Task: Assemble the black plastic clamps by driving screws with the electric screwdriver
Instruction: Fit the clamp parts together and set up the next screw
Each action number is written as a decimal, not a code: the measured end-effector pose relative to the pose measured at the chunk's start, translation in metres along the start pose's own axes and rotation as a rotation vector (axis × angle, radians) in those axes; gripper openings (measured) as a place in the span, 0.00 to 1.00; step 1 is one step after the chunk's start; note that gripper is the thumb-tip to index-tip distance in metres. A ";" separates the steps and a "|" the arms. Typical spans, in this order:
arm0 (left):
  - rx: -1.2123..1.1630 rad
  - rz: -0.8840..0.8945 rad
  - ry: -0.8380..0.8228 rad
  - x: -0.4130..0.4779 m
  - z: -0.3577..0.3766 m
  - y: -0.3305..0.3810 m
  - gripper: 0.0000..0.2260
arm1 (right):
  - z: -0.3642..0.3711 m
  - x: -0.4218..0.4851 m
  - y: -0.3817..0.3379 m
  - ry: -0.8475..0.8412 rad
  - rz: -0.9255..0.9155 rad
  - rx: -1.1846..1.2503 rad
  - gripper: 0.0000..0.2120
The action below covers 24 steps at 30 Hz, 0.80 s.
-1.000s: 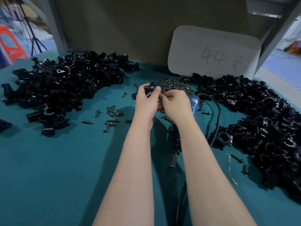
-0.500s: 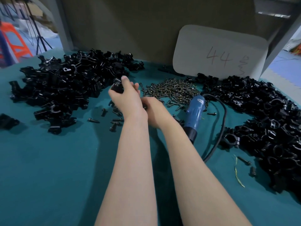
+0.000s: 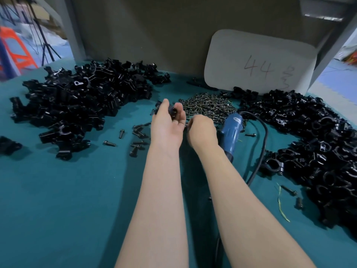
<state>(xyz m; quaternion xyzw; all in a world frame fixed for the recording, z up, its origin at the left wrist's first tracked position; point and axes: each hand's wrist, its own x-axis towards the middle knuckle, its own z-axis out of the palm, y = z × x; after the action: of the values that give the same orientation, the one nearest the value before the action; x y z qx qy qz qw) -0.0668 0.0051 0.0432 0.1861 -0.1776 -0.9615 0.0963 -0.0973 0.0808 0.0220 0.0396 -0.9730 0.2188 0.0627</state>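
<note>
Two digits of the left hand (image 3: 167,125) curl up round a black clamp (image 3: 172,111) and grip it from either side, holding it raised above the table, just short of the pile of screws (image 3: 210,105). Close beside it, the right hand (image 3: 201,132) shows only its back. Its fingers are curled under and away from the camera, so whether they pinch anything cannot be told.

Just right of that hand the electric screwdriver (image 3: 231,130) lies on the teal cloth (image 3: 58,200), its blue body pointing up the table with the far end at the edge of the screw pile. Its black cable (image 3: 262,140) loops off to the right and back toward the person. A scatter of loose screws (image 3: 137,135) lies left of the left wrist.

Farther out, the left heap of clamps (image 3: 81,105) and the right heap of clamps (image 3: 318,144) flank the work area — both large and jumbled. A white board (image 3: 258,60) marked "44" leans against the wall behind the screws. An orange stool (image 3: 17,51) stands beyond the table's far left edge.
</note>
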 end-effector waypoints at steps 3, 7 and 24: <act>0.047 -0.042 -0.015 0.002 -0.002 -0.004 0.08 | -0.015 0.000 0.009 0.091 0.016 0.225 0.11; 0.121 -0.025 -0.014 0.005 -0.002 -0.010 0.08 | -0.043 -0.006 0.017 0.101 0.011 0.670 0.06; 0.425 0.103 -0.096 0.000 0.005 -0.027 0.04 | -0.048 -0.013 0.015 0.072 -0.143 0.586 0.06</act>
<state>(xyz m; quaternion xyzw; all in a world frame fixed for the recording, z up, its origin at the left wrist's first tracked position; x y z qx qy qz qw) -0.0722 0.0316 0.0374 0.1470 -0.3899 -0.9041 0.0951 -0.0806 0.1154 0.0564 0.1167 -0.8603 0.4864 0.0985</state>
